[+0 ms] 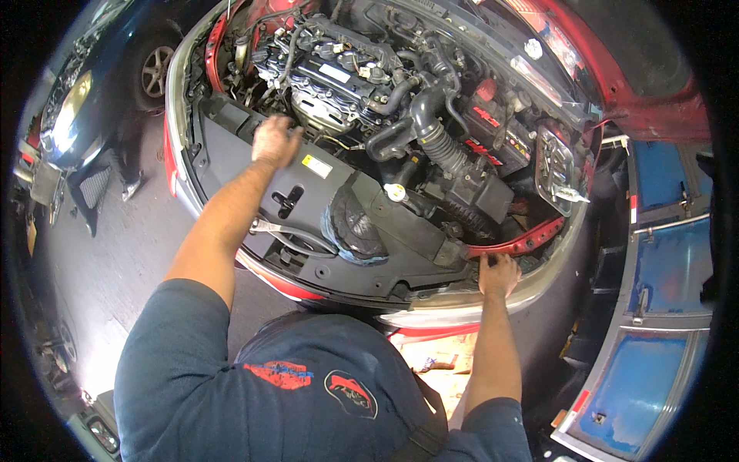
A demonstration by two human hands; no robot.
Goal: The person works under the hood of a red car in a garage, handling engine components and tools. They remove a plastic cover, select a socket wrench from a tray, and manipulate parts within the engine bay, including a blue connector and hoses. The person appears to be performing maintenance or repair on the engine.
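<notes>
Black plastic is spanning the front of an open car: a broad cover [314, 202] is lying just in front of the engine [312, 71], on the person's side. The left hand [275, 141] is resting near the cover's edge closest to the engine, its fingers bending loosely; whether they are gripping that edge, the view is not showing. The right hand [500, 276], in front of the engine and well to its right, is sitting at a red metal bar [531, 239], fingers curling, their tips hidden, so a grasp is impossible to tell. A dark bundle with blue edging [358, 227] is lying on the cover, while a ribbed hose [445, 150] is running to the engine's right, near the battery [496, 129]. By its look, the cover is probably weighing little, flexing slightly and risking cracks if forced; its opposite outer edges are offering the surest hold, its smooth middle likely giving little purchase.
</notes>
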